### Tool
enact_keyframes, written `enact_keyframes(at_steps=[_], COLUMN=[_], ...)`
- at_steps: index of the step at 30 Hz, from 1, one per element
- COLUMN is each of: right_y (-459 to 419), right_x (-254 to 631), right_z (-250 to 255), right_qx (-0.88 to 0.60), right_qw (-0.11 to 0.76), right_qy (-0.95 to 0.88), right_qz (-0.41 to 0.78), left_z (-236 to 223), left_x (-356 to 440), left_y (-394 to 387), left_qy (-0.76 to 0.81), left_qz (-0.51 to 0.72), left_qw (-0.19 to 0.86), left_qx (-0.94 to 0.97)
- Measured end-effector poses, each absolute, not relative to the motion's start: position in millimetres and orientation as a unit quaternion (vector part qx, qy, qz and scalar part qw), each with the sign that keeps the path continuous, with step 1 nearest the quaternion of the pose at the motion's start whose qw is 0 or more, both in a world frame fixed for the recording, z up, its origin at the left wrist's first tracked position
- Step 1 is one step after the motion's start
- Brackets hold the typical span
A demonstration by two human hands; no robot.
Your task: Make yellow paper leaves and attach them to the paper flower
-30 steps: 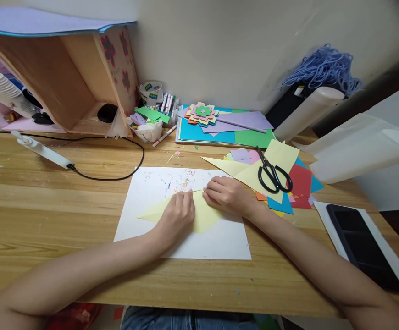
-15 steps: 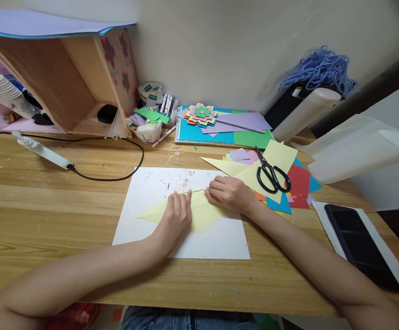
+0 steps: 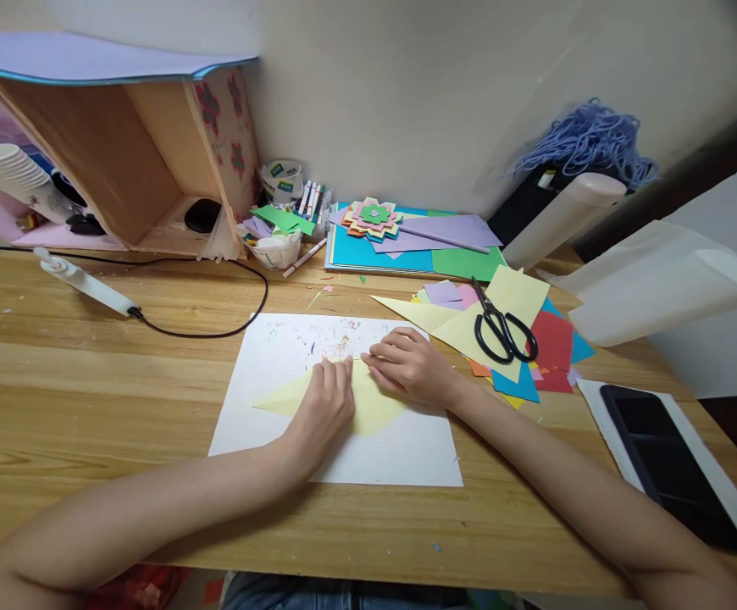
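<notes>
A pale yellow piece of paper (image 3: 374, 411) with a pointed left end lies on a white sheet (image 3: 400, 462). My left hand (image 3: 325, 396) has its fingers closed on the yellow paper's far edge, covering part of its middle. Close by on the right, my right hand (image 3: 412, 368) grips the same edge with fingers bent and pressed together. Between the fingertips a short stretch of that edge shows, slightly rolled or folded. The fingers hide the rest of it. Coloured specks mark the white sheet's far part.
Black-handled scissors (image 3: 505, 329) rest on yellow and coloured paper scraps to the right. Behind stands a layered paper flower (image 3: 372, 218) on coloured sheets. A white glue gun (image 3: 85, 284) with a black cord lies left. A black tray (image 3: 670, 462) sits at the right edge.
My right hand has slid a little left along the paper's far edge, closer to my left hand. My left hand has barely moved. The view has tilted slightly.
</notes>
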State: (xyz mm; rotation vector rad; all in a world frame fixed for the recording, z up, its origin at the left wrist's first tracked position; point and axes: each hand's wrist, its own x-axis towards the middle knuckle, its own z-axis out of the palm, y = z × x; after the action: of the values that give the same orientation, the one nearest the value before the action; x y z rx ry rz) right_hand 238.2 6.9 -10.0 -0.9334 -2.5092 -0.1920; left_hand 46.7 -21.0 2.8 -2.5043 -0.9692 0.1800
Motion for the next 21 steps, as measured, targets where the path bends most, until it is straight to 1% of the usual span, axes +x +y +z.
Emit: enact_keyframes(at_steps=[7, 13, 17, 21], right_y=[11, 16, 17, 16], right_x=[249, 258, 260, 257], right_z=[-6, -11, -15, -14], right_qx=[-0.353, -0.328, -0.342, -0.366], right_qw=[0.221, 0.226, 0.223, 0.237], right_qy=[-0.903, -0.906, -0.899, -0.883], right_qz=[-0.102, -0.144, -0.158, -0.173], left_z=[1, 2, 12, 30], left_x=[46, 44, 44, 39], left_y=[-20, -20, -17, -1], left_qy=[-0.333, -0.343, -0.382, -0.440], left_qz=[0.053, 0.049, 0.053, 0.063], left_qw=[0.278, 0.284, 0.225, 0.110], left_qx=[-0.899, -0.894, -0.895, -0.889])
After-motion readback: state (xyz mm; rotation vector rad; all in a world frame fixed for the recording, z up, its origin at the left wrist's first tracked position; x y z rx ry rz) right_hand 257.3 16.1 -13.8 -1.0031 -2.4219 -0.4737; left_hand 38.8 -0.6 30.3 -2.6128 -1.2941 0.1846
